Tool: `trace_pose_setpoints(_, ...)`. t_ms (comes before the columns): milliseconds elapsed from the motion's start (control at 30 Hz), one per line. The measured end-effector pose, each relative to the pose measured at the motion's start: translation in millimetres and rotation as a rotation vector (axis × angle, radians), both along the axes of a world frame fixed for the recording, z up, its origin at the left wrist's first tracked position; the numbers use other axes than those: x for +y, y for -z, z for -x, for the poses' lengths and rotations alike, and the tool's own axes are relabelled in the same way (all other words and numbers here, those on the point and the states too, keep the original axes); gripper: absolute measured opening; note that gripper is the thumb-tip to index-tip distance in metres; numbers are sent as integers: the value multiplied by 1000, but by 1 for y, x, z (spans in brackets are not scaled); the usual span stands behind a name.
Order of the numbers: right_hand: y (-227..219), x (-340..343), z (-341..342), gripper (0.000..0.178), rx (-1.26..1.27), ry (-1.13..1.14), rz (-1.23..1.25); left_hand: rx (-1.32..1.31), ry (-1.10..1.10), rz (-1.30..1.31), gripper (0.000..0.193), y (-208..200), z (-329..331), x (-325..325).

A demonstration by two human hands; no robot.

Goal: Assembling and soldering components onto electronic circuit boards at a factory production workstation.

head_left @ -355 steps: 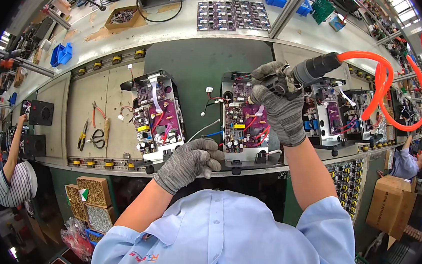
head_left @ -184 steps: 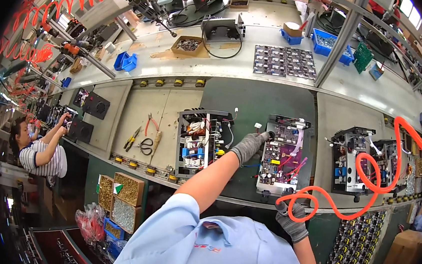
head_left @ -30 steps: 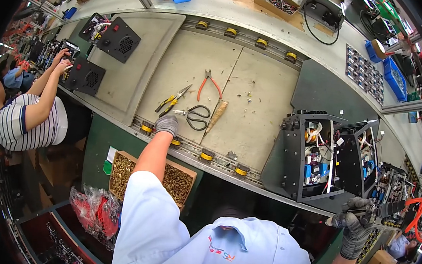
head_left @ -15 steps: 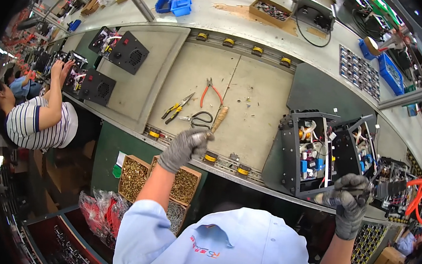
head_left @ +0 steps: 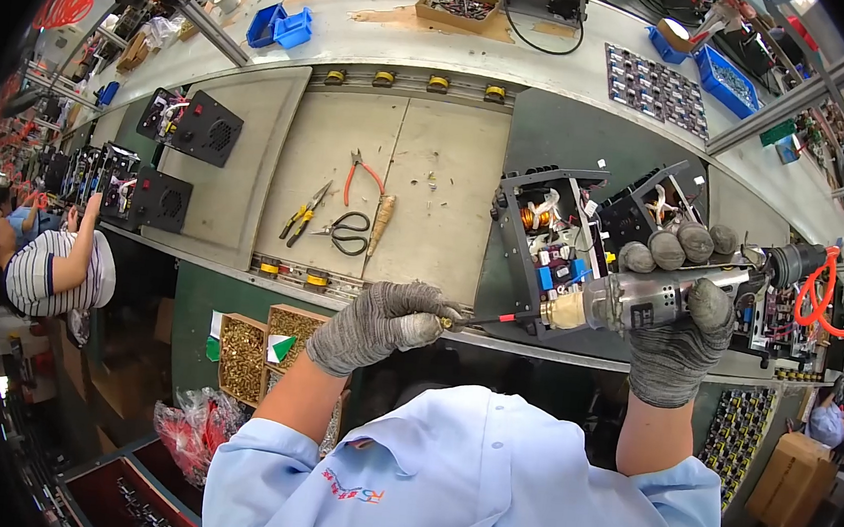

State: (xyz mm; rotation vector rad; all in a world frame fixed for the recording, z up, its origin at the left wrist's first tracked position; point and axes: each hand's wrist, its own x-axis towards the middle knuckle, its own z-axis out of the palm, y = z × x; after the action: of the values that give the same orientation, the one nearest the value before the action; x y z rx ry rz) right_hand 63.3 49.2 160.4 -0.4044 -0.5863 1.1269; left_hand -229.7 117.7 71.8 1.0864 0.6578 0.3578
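Observation:
My right hand (head_left: 678,346), in a grey knit glove, is wrapped round a silver power screwdriver (head_left: 611,300), which lies level and points left. Its long bit (head_left: 510,318), with a red band, reaches to my left hand (head_left: 381,328). That gloved hand is closed, thumb and forefinger pinching a small brass-coloured screw (head_left: 447,323) at the bit's tip. Behind the screwdriver stand an open black metal unit (head_left: 558,225) with coils and blue parts inside, and a second such unit (head_left: 638,207), partly hidden by my right fingers.
On the bench lie red-handled cutters (head_left: 367,180), yellow-handled pliers (head_left: 306,215), scissors (head_left: 344,235) and a wooden-handled tool (head_left: 381,222). Boxes of brass screws (head_left: 241,356) sit below the near edge. A red coiled hose (head_left: 831,294) hangs right. A person in stripes (head_left: 60,267) works at left.
My right hand has brought the screwdriver leftward into plain view, its bit now meeting the screw in my left hand. My left hand has lowered slightly. The whole view has shifted.

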Motion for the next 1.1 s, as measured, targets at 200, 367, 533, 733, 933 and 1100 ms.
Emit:
trace_pose_setpoints(200, 6, -12, -21, 49, 40, -27, 16, 78, 39, -59, 28, -7, -24, -5)
trace_pose_setpoints(367, 19, -25, -43, 49, 33, -38, -6, 88, 71, 327, 32, -4, -58, -12)
trace_pose_setpoints(533, 33, -57, -72, 48, 101, 60, 114, 27, 190, 618, 37, 4, -98, -25)
trace_pose_setpoints(733, 74, -73, -126, 29, 290, 188, 190, 61, 124, 522, 38, 19, -139, -26)
trace_pose_setpoints(933, 87, -91, -156, 30, 318, 286, 170, 761, 294, -882, 36, 58, -207, -1)
trace_pose_setpoints(1100, 92, -103, -166, 31, 312, 299, 122, 975, 588, -949, 34, 66, -240, 7)
